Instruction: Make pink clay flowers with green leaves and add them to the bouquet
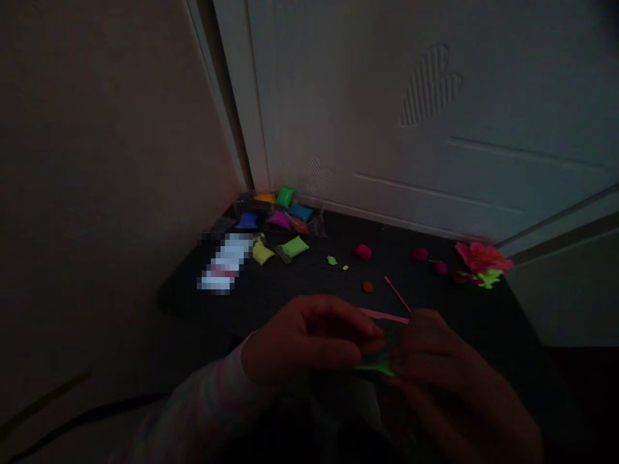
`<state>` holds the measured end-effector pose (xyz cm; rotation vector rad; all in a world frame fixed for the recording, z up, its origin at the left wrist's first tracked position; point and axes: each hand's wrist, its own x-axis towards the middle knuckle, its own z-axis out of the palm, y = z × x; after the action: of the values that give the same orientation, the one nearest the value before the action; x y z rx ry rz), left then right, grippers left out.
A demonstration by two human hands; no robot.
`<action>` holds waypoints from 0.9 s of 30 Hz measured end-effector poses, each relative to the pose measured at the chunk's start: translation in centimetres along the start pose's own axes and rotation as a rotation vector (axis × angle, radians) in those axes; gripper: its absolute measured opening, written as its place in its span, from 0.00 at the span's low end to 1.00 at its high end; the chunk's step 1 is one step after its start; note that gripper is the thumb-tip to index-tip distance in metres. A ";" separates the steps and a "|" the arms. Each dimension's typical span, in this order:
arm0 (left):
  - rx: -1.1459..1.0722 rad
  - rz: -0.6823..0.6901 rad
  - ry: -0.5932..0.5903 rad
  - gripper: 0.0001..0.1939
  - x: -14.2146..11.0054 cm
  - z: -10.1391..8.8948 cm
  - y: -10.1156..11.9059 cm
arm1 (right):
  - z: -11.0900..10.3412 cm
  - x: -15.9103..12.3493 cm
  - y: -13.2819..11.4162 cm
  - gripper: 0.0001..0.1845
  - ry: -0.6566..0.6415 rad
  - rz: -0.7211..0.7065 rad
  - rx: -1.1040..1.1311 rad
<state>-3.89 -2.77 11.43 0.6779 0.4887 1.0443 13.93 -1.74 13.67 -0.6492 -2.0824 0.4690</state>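
In the dim head view, a green packet of what looks like modelling clay point(378, 365) is between my two hands near the table's front edge. My right hand point(449, 370) is closed, its fingers pinching the packet's right end. My left hand point(309, 335) curls over the left end with thumb and fingers closed around it, covering part of it. Just beyond lie a pink flat tool point(382, 316) and a thin pink stick point(397, 294). A small red disc point(368, 287), a small green piece point(331, 260) and a tiny yellow piece point(345, 267) lie farther back.
Several coloured clay packets point(279, 220) lie at the back left of the dark table point(314, 277), near a light green packet point(294, 247) and a yellow one point(262, 252). A blurred bright rectangle point(226, 263) is at left. Pink flower point(482, 259) sits right. A white door point(358, 116) stands behind.
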 end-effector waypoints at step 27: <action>0.126 0.068 -0.134 0.16 -0.6 0.3 0.2 | 0.4 -0.8 0.8 0.02 0.055 -0.072 0.197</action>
<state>-4.06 -3.30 11.77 0.8759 0.4197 1.0295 14.23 -1.67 12.52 -0.4650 -1.9701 0.5992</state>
